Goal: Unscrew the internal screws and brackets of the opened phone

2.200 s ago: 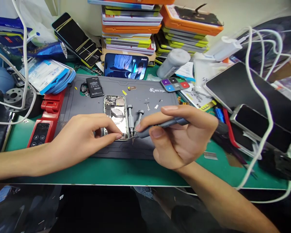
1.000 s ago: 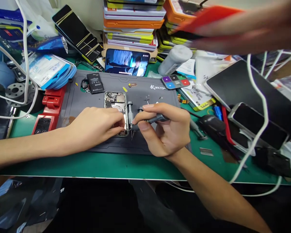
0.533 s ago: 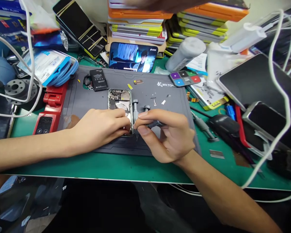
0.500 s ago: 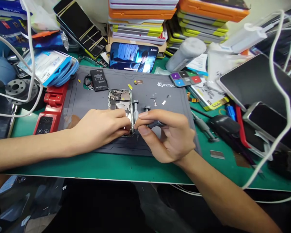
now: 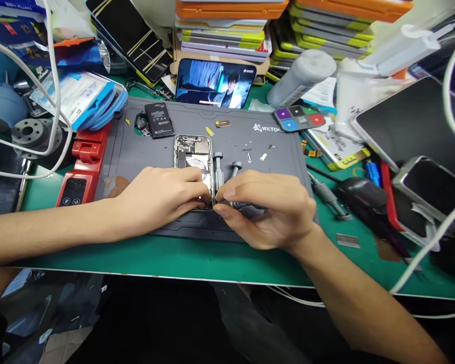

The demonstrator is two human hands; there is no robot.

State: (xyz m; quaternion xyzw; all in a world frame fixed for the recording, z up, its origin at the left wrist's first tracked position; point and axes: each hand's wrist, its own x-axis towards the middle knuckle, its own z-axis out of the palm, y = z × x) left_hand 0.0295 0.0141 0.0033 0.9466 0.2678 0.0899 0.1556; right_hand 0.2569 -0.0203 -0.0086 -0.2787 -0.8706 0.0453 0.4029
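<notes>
An opened phone lies on the grey mat with its inner parts bare. My left hand rests over its lower half, fingertips pressed together inside the frame near the bottom right corner; what they pinch is hidden. Just right of the phone, my right hand is closed around a dark slim tool, mostly covered by the fingers. Its thumb and index fingertips come close to the phone's lower right edge. Between phone and right hand lies a grey screwdriver, with another screwdriver beside it.
On the grey mat are a black battery and small metal parts. Behind stands a phone playing video. A red device sits left; a bottle and a white cable are right.
The right hand's thumb and index fingertips have moved down toward the phone's lower right edge, and its tool shows less. The whole view has shifted slightly; the left hand stays on the phone.
</notes>
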